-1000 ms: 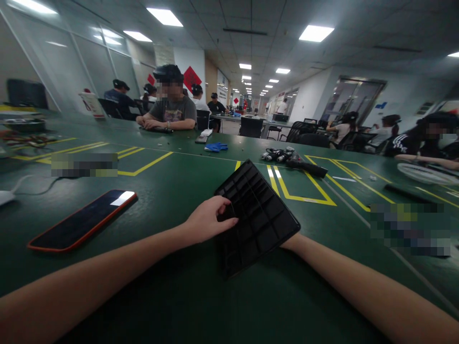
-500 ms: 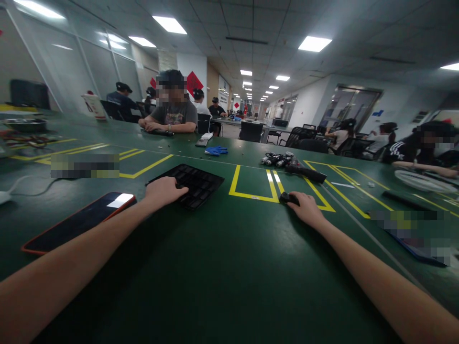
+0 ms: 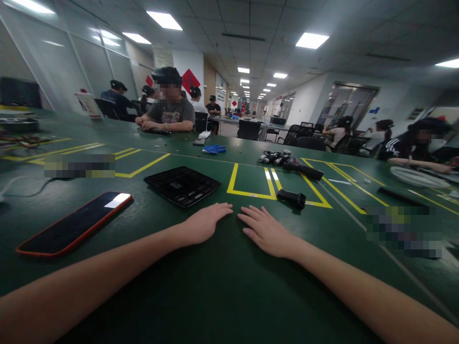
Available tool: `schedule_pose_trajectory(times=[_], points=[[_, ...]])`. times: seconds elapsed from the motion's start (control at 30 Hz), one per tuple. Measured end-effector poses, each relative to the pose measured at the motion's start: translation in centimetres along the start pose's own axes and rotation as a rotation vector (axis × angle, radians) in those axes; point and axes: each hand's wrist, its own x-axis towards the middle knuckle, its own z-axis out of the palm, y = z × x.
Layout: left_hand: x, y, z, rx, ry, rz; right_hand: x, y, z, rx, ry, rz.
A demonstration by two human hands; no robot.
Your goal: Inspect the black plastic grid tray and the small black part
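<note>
My left hand [image 3: 205,223] lies palm down over the green table [image 3: 229,291], fingers stretched out and holding nothing. Just beyond it is a flat black tray-like panel [image 3: 182,185] with a grid of recesses. Opposite, my right hand [image 3: 267,231] is also empty, its fingers spread and pointing toward the left hand; the fingertips of the two stay a little apart. A small black block-shaped piece [image 3: 292,198] rests past my right hand, beside the yellow tape corner. To the left of my left arm lies a phone with an orange edge [image 3: 77,223].
Yellow tape [image 3: 247,194] marks rectangles on the table. A bundle of dark and silver parts [image 3: 278,157], a black tube-like piece [image 3: 304,171] and blue gloves [image 3: 214,149] lie farther back. A person [image 3: 168,102] sits across; another person [image 3: 412,143] sits at the right.
My left hand has let go of the black panel and my right hand of the small black piece. Both hands have moved inward and nearer, with fingers now extended.
</note>
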Motion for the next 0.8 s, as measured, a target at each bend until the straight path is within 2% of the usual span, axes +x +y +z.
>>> schedule_pose_trajectory(times=[0.03,0.1,0.17,0.23,0.33,0.37,0.43,0.53,0.63,0.73,0.8], points=[[0.0,-0.1,0.1,-0.006,-0.034,0.004,-0.1,-0.3,0.1,0.016,-0.04,-0.018],[-0.1,-0.1,-0.2,0.005,-0.012,-0.004,-0.1,-0.1,-0.1,0.028,-0.054,-0.035],[-0.6,0.8,-0.7,0.034,0.056,0.014,0.0,1.2,-0.6,-0.004,0.004,-0.046],[-1.5,2.6,-1.2,0.045,0.058,0.098,0.0,3.4,-1.3,-0.095,0.125,-0.005],[-3.1,5.6,-1.3,-0.004,-0.111,0.311,-0.6,7.8,-1.9,-0.286,0.328,0.178],[-3.5,6.4,-1.2,-0.02,-0.155,0.355,-0.8,9.2,-2.0,-0.345,0.357,0.253],[-4.0,7.4,-0.9,-0.036,-0.187,0.394,-1.4,11.5,-1.8,-0.39,0.323,0.36],[-3.8,7.4,-0.6,-0.029,-0.151,0.393,-1.8,13.0,-1.3,-0.34,0.254,0.412],[-3.0,6.0,-0.8,0.107,-0.048,0.293,-1.7,13.0,-1.0,-0.318,0.258,0.4],[-1.8,3.8,-1.2,0.302,0.075,0.031,-1.6,12.8,-0.9,-0.318,0.277,0.376],[-1.2,2.3,-1.4,0.335,0.102,-0.134,-1.7,12.9,-0.9,-0.316,0.289,0.372]])
